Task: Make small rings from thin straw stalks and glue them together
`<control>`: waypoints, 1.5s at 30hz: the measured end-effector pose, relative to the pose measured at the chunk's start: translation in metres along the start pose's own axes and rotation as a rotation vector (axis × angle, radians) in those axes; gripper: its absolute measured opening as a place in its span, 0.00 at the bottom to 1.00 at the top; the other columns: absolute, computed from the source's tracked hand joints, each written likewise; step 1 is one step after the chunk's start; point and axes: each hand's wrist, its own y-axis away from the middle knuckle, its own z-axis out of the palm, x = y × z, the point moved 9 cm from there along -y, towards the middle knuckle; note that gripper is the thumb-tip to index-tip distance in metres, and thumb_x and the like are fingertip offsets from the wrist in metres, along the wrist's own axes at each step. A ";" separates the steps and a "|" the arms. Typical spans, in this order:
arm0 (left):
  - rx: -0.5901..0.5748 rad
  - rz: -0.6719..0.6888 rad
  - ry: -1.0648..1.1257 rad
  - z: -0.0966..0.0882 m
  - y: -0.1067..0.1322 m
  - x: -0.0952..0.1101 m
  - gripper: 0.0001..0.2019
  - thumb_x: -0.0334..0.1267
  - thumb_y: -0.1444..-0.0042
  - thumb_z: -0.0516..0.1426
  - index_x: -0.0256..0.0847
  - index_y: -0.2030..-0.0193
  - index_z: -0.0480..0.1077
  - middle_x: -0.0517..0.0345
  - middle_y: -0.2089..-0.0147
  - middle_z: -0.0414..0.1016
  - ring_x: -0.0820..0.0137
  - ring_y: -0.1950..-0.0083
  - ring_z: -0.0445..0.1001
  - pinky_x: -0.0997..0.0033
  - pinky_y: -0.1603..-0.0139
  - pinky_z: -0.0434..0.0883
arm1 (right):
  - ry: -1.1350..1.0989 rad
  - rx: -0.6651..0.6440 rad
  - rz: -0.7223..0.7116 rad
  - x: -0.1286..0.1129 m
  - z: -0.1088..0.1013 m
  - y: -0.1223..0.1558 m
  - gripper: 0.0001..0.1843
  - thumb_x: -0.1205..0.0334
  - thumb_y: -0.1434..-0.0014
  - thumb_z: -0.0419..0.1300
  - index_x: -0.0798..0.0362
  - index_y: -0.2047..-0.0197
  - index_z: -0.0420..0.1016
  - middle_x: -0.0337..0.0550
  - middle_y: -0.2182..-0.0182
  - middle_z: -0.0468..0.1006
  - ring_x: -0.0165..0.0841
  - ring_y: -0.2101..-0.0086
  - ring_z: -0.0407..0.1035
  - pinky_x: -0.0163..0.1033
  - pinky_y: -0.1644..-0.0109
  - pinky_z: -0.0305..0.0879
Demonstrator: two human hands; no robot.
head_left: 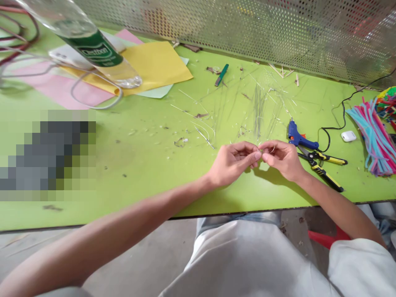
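Close to the table's front edge, my left hand and my right hand meet with fingertips almost touching. Both are closed in a pinch on a thin metal wire, which bends in a small curve by the right fingers. Its part between the fingertips is mostly hidden. Just beyond my hands lie several straight thin wires. A bent wire piece rests left of them. Right of my right hand are a blue glue gun and yellow-and-black pliers, the pliers with their handles apart.
A perforated metal screen borders the green table at the back. A plastic bottle lies on coloured paper at upper left. A green cutter, a white case and fuzzy pipe cleaners are also there.
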 end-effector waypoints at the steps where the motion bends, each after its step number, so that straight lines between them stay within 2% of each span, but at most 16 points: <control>1: 0.002 0.002 -0.007 0.000 0.000 0.000 0.22 0.56 0.41 0.72 0.35 0.62 0.80 0.55 0.70 0.81 0.72 0.71 0.77 0.73 0.70 0.75 | 0.015 0.003 -0.005 -0.001 0.000 0.000 0.12 0.55 0.41 0.73 0.49 0.56 0.86 0.39 0.68 0.81 0.29 0.69 0.73 0.36 0.64 0.76; 10: 0.069 -0.060 0.120 -0.002 -0.002 -0.001 0.23 0.54 0.48 0.77 0.36 0.64 0.78 0.56 0.72 0.81 0.72 0.72 0.78 0.74 0.71 0.75 | 0.013 0.029 -0.003 0.009 0.001 0.000 0.20 0.47 0.40 0.75 0.49 0.50 0.83 0.40 0.63 0.82 0.30 0.63 0.77 0.37 0.57 0.79; 13: 0.088 -0.056 0.116 -0.003 -0.002 -0.001 0.23 0.54 0.47 0.76 0.36 0.63 0.78 0.56 0.72 0.82 0.72 0.72 0.78 0.73 0.71 0.75 | 0.112 0.019 -0.066 -0.009 -0.008 -0.002 0.20 0.49 0.35 0.72 0.48 0.44 0.82 0.44 0.57 0.83 0.34 0.58 0.79 0.42 0.51 0.81; 15: 0.106 -0.059 0.112 -0.004 -0.001 -0.001 0.23 0.55 0.47 0.76 0.36 0.63 0.78 0.55 0.71 0.83 0.71 0.72 0.79 0.73 0.70 0.77 | 0.322 0.033 -0.157 -0.037 -0.032 -0.002 0.21 0.53 0.33 0.69 0.47 0.39 0.80 0.47 0.51 0.84 0.38 0.53 0.80 0.47 0.43 0.82; 17: 0.124 -0.075 0.116 -0.006 -0.001 -0.004 0.23 0.55 0.48 0.76 0.36 0.64 0.78 0.53 0.70 0.83 0.69 0.70 0.81 0.72 0.69 0.78 | 0.714 0.094 -0.249 -0.070 -0.069 0.001 0.28 0.58 0.38 0.72 0.46 0.35 0.79 0.50 0.42 0.81 0.44 0.45 0.79 0.53 0.35 0.78; 19: 0.129 -0.095 0.133 -0.006 -0.001 -0.007 0.24 0.56 0.48 0.76 0.36 0.64 0.78 0.51 0.68 0.84 0.68 0.68 0.83 0.71 0.66 0.80 | 1.019 0.187 -0.235 -0.091 -0.109 0.006 0.34 0.59 0.43 0.76 0.46 0.34 0.78 0.52 0.39 0.80 0.49 0.42 0.77 0.60 0.31 0.75; 21: 0.124 -0.108 0.158 -0.005 -0.001 -0.009 0.25 0.56 0.49 0.76 0.36 0.63 0.78 0.50 0.67 0.85 0.67 0.67 0.84 0.71 0.64 0.81 | 1.148 0.159 -0.171 -0.094 -0.127 0.010 0.37 0.56 0.48 0.79 0.47 0.36 0.79 0.52 0.42 0.82 0.51 0.44 0.78 0.62 0.32 0.75; 22: 0.119 -0.109 0.165 -0.004 -0.001 -0.009 0.25 0.56 0.49 0.76 0.36 0.63 0.78 0.50 0.67 0.85 0.67 0.66 0.84 0.70 0.63 0.82 | 1.149 0.166 -0.162 -0.094 -0.126 0.013 0.35 0.55 0.48 0.79 0.48 0.37 0.80 0.52 0.42 0.82 0.51 0.44 0.79 0.62 0.32 0.75; 24: 0.097 -0.102 0.158 -0.001 -0.001 -0.007 0.24 0.55 0.48 0.76 0.36 0.63 0.78 0.51 0.66 0.85 0.68 0.66 0.84 0.70 0.62 0.82 | 1.002 0.217 -0.180 -0.089 -0.109 0.019 0.26 0.53 0.43 0.76 0.50 0.42 0.83 0.53 0.47 0.85 0.46 0.49 0.81 0.57 0.37 0.78; 25: 0.081 -0.093 0.147 0.002 -0.001 -0.005 0.23 0.55 0.48 0.76 0.36 0.63 0.78 0.51 0.66 0.85 0.68 0.66 0.83 0.69 0.61 0.82 | 0.861 0.170 -0.139 -0.077 -0.090 0.019 0.22 0.52 0.39 0.74 0.51 0.44 0.84 0.51 0.51 0.86 0.43 0.53 0.82 0.53 0.41 0.81; 27: 0.047 -0.067 0.133 0.006 -0.001 -0.001 0.23 0.55 0.47 0.76 0.35 0.63 0.79 0.52 0.67 0.84 0.69 0.66 0.83 0.69 0.60 0.82 | 0.581 0.014 -0.025 -0.047 -0.046 0.017 0.21 0.48 0.39 0.73 0.51 0.47 0.85 0.48 0.57 0.88 0.39 0.59 0.83 0.46 0.50 0.83; 30: 0.021 -0.057 0.145 0.010 0.000 0.001 0.24 0.54 0.50 0.77 0.35 0.63 0.79 0.53 0.68 0.83 0.70 0.67 0.82 0.71 0.62 0.81 | 0.328 -0.021 0.013 -0.026 -0.007 0.014 0.15 0.49 0.38 0.73 0.51 0.54 0.86 0.44 0.64 0.87 0.35 0.64 0.82 0.41 0.56 0.82; 33: 0.022 -0.105 0.152 0.011 -0.001 -0.003 0.22 0.49 0.54 0.79 0.36 0.64 0.78 0.55 0.71 0.82 0.70 0.69 0.81 0.73 0.67 0.78 | 0.244 0.056 -0.057 -0.027 -0.007 0.014 0.13 0.48 0.36 0.73 0.49 0.61 0.85 0.43 0.65 0.87 0.34 0.64 0.82 0.40 0.57 0.82; 38: 0.015 -0.136 0.243 0.012 -0.002 -0.010 0.19 0.44 0.54 0.79 0.36 0.67 0.78 0.56 0.72 0.81 0.72 0.71 0.79 0.75 0.69 0.75 | 0.220 0.134 -0.130 -0.035 -0.015 0.018 0.15 0.45 0.37 0.74 0.48 0.62 0.86 0.43 0.65 0.88 0.34 0.65 0.82 0.41 0.57 0.82; 42: 0.014 -0.169 0.342 0.014 -0.002 -0.015 0.19 0.47 0.52 0.78 0.37 0.67 0.79 0.54 0.72 0.82 0.71 0.71 0.79 0.74 0.68 0.76 | 0.235 0.176 -0.121 -0.034 -0.013 0.018 0.15 0.44 0.38 0.74 0.47 0.62 0.87 0.43 0.64 0.89 0.35 0.64 0.82 0.42 0.56 0.83; 45: 0.017 -0.151 0.289 0.013 -0.001 -0.013 0.19 0.46 0.55 0.79 0.37 0.67 0.79 0.55 0.72 0.82 0.71 0.71 0.79 0.73 0.67 0.77 | 0.237 0.148 -0.074 -0.028 -0.010 0.016 0.12 0.48 0.39 0.75 0.48 0.61 0.88 0.43 0.65 0.89 0.35 0.65 0.83 0.41 0.57 0.83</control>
